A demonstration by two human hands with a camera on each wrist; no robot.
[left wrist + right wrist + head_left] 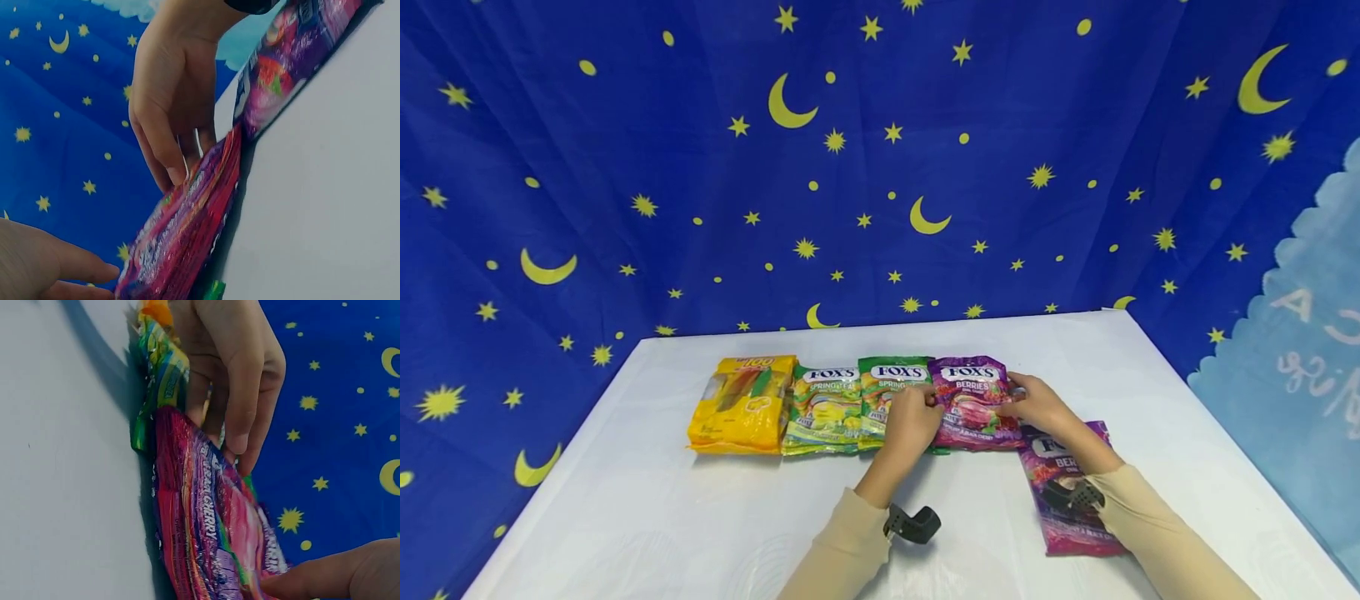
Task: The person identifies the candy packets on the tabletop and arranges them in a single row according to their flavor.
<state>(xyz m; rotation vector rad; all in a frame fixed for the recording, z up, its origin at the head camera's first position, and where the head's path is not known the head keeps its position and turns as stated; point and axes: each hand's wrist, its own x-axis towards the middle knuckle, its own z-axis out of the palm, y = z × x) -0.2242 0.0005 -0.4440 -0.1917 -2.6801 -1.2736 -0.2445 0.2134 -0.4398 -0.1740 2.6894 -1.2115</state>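
A purple Fox's Berries candy bag [973,404] lies at the right end of a row of bags, its face up. At its left edge is my left hand [912,421], fingers bent against the side, covering part of the green bag beside it. My right hand [1039,406] holds the opposite edge, thumb on the front. The left wrist view shows the right hand [178,100] gripping the purple bag [187,231] from above. In the right wrist view, the left hand [234,369] has its fingertips at the far edge of the same bag [206,519].
Two green Fox's Spring Tea bags [823,412] and a yellow bag [741,408] continue the row leftward. A second purple Berries bag [1060,487] lies nearer, partly under the right forearm. Behind the white table [700,525] hangs a blue star-and-moon cloth [865,167].
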